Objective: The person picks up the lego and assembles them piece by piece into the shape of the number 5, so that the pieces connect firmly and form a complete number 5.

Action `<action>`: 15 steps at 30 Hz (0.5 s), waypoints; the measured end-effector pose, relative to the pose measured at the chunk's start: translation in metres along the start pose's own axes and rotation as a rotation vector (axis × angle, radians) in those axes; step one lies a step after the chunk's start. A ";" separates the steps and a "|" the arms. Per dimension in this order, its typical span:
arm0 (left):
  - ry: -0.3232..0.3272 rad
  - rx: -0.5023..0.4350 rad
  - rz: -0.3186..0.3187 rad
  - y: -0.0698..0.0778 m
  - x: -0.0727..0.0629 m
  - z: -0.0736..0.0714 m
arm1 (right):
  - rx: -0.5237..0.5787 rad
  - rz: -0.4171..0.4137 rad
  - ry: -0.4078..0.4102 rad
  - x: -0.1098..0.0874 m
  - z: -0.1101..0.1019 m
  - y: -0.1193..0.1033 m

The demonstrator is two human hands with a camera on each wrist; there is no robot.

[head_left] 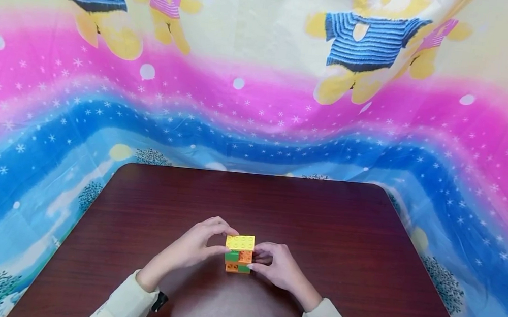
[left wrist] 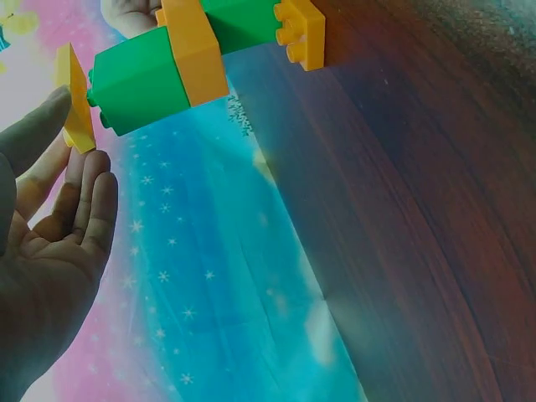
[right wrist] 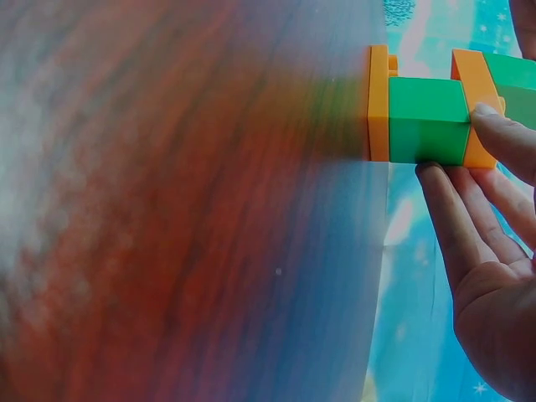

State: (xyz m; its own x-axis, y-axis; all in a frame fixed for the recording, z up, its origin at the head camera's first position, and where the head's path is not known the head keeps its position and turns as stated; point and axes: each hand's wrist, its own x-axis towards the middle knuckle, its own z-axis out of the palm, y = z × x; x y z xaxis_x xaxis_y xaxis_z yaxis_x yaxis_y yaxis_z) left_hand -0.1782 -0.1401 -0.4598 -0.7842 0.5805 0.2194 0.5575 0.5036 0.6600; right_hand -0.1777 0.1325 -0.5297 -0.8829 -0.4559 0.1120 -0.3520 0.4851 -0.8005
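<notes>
A small stack of toy building bricks stands on the table, with an orange base plate point(right wrist: 378, 105), a lower green block point(right wrist: 427, 121), an orange plate point(left wrist: 197, 54) and an upper green block point(left wrist: 141, 81). My left hand point(head_left: 192, 244) pinches a flat yellow brick point(head_left: 240, 242) between thumb and fingers at its left end. In the left wrist view this yellow brick is tilted over the studs of the upper green block; whether they touch is hard to tell. From the right, my right hand point(head_left: 280, 268) holds the stack, thumb on the middle orange plate and fingers behind.
The dark brown wooden table point(head_left: 343, 228) has rounded far corners. Behind and around it hangs a printed cloth point(head_left: 259, 103) with bears and snowflakes, close to the table's back and side edges.
</notes>
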 end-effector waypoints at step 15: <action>-0.005 -0.010 -0.010 -0.004 -0.002 0.005 | -0.027 0.008 -0.005 0.001 -0.001 0.001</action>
State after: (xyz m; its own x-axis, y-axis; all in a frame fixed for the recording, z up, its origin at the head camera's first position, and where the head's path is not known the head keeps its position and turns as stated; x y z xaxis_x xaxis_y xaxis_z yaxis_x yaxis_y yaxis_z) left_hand -0.1770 -0.1402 -0.4664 -0.7885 0.5784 0.2090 0.5467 0.5034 0.6691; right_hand -0.1787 0.1332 -0.5301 -0.8843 -0.4555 0.1030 -0.3534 0.5084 -0.7853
